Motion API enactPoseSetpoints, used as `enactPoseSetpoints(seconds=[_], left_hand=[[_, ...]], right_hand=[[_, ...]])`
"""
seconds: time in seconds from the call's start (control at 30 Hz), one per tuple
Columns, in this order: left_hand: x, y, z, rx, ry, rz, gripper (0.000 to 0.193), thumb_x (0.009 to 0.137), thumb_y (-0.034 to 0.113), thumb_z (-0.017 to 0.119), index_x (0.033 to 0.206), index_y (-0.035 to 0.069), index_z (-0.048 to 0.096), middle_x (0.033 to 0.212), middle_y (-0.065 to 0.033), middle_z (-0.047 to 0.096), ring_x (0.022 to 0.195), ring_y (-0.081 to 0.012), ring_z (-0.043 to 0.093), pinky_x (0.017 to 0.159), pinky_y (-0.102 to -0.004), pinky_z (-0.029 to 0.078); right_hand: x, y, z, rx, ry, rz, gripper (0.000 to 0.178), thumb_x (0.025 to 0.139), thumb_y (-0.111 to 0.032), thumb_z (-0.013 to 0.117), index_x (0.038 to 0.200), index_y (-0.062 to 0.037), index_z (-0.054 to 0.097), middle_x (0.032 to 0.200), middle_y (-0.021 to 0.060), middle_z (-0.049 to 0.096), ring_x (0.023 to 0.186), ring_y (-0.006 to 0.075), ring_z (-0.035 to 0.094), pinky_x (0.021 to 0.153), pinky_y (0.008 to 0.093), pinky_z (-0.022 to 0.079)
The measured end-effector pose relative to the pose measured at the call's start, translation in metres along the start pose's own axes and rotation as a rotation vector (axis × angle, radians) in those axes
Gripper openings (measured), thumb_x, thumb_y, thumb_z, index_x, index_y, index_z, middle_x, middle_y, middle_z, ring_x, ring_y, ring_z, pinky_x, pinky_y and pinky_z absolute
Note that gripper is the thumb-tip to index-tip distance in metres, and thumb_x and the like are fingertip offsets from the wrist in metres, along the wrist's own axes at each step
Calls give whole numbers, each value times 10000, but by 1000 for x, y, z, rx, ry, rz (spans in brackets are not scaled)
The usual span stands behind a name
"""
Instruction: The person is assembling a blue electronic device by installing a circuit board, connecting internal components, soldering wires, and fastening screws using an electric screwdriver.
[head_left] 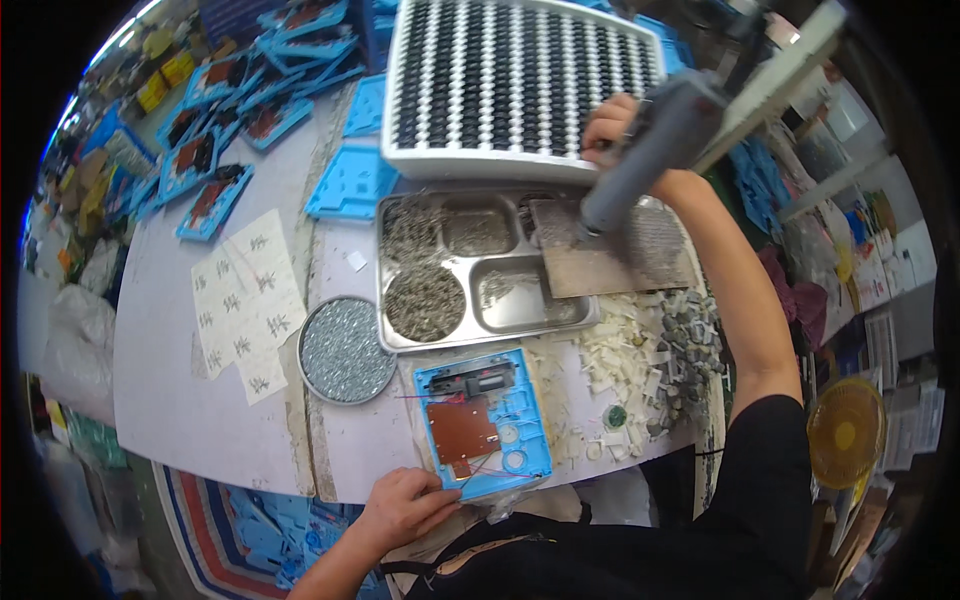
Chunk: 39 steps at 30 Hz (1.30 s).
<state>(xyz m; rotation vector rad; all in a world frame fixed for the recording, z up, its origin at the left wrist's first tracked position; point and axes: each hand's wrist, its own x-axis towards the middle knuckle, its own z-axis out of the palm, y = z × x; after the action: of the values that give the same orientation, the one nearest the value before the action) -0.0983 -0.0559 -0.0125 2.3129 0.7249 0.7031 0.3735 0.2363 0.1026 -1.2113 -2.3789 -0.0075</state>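
A blue plastic housing (537, 440) lies at the table's front edge. Inside it are a brown circuit board (462, 432), a black motor-like unit (470, 381), thin wires and small round parts. My left hand (408, 507) grips the housing's near left corner, fingers closed. My right hand (610, 125) reaches to the right front edge of a white foam tray (480, 166), which holds rows of black parts (500, 75). Its visible fingers are curled; whatever they hold is hidden. A grey cylindrical powered screwdriver (655, 150) slants in front of that hand, covering part of it.
A metal compartment tray (470, 335) holds small screws, with a brown board (570, 270) across its right side. Beside it stand a round dish of metal bits (347, 350) and loose white pieces (615, 350). Blue housings (195, 160) pile up at the far left. A fan (846, 432) stands right.
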Motion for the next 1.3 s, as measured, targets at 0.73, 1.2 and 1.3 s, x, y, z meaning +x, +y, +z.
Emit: enactPoseSetpoints(seconds=[0.73, 1.2, 1.3], left_hand=[[2, 9, 0, -9, 32, -68, 238, 754, 124, 832, 971, 110, 735, 858, -61, 590, 735, -257, 619, 624, -373, 509], [-5, 6, 6, -14, 52, -95, 237, 753, 148, 838, 966, 113, 741, 877, -45, 585, 736, -230, 616, 623, -360, 508], [-2, 5, 5, -14, 48, -84, 254, 740, 137, 844, 971, 110, 743, 878, -48, 588, 739, -234, 618, 624, -360, 505]], right_hand=[[-159, -259, 43, 659, -235, 130, 208, 777, -1, 788, 964, -48, 709, 908, 53, 695, 895, 240, 615, 827, 358, 494], [-157, -274, 79, 429, -197, -176, 303, 684, -107, 855, 946, -103, 703, 965, 9, 705, 936, 272, 583, 813, 391, 476], [-176, -273, 92, 457, -117, -144, 327, 683, -144, 876, 968, -112, 719, 1024, 7, 714, 954, 261, 580, 823, 399, 468]])
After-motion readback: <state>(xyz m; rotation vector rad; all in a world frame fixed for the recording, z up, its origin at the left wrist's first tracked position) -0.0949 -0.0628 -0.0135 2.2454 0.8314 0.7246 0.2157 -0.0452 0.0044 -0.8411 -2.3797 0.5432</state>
